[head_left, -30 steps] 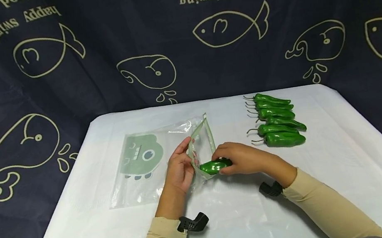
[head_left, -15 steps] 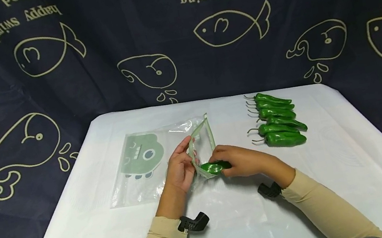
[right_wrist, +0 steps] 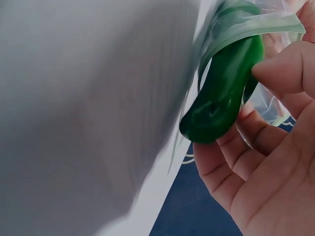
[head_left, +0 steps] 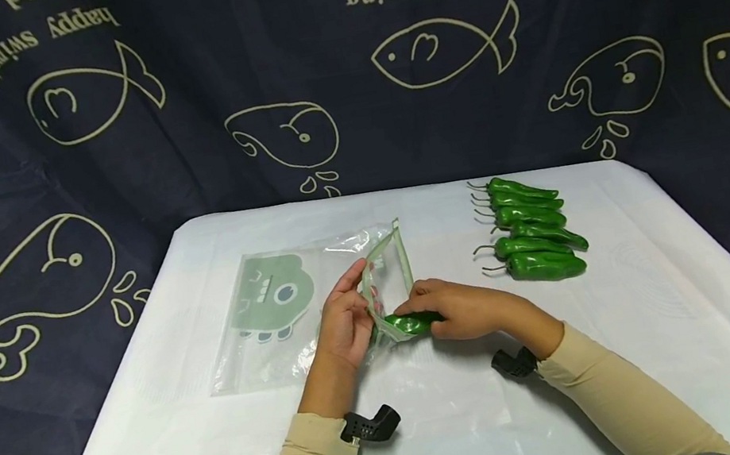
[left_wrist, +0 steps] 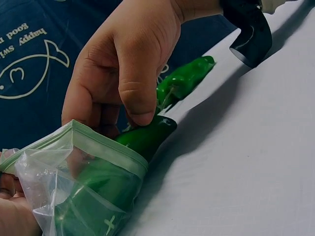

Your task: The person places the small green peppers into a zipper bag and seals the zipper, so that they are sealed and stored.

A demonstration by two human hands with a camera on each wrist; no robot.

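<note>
In the head view a clear zip bag (head_left: 275,299) with a green cartoon print lies on the table, its green-edged mouth held apart at the right end. My left hand (head_left: 345,326) grips the near-left side of that mouth; part of it shows at the lower left of the left wrist view. A glossy green chili pepper (head_left: 412,323) lies partly inside the opening. My right hand (head_left: 465,307) holds the pepper's outer end between thumb and fingers, with the fingertips at the bag's rim. Through the plastic the pepper's inner part (left_wrist: 103,182) shows in the left wrist view.
Several green chili peppers (head_left: 536,231) lie in a row at the right back of the white table (head_left: 645,341), stems pointing left. Behind the table hangs a dark blue cloth (head_left: 335,47) with fish and whale drawings.
The right hand has shifted slightly left, and the pepper has slid a little farther into the bag. The left hand stays at the bag's mouth. The row of peppers is unchanged.
</note>
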